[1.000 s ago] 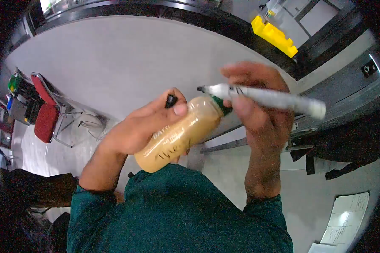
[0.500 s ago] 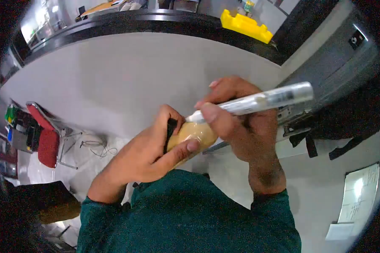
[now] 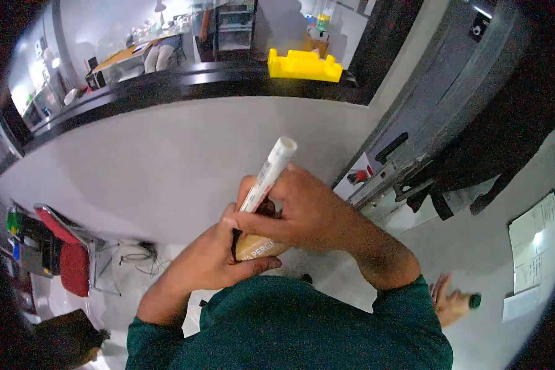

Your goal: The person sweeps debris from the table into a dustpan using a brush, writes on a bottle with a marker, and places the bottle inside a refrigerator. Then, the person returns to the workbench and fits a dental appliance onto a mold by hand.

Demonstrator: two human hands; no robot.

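My left hand is wrapped round a tan, rounded container with white lettering on its side. A dark part of it shows between my fingers, but its ends are mostly hidden. In my right hand is a white marker pen, its back end pointing up and away from me. The pen's tip is hidden behind my fingers, so I cannot tell whether it touches the container. Both hands meet in front of my green shirt.
A yellow plastic piece sits on the dark window ledge ahead. At lower right, another person's hand holds something with a dark green cap. A red chair stands left; a door is at right.
The marker has swung from slanting right to nearly upright, and my right hand has moved left over the container. Lettering has come into sight. My view has shifted, and another person's hand now shows.
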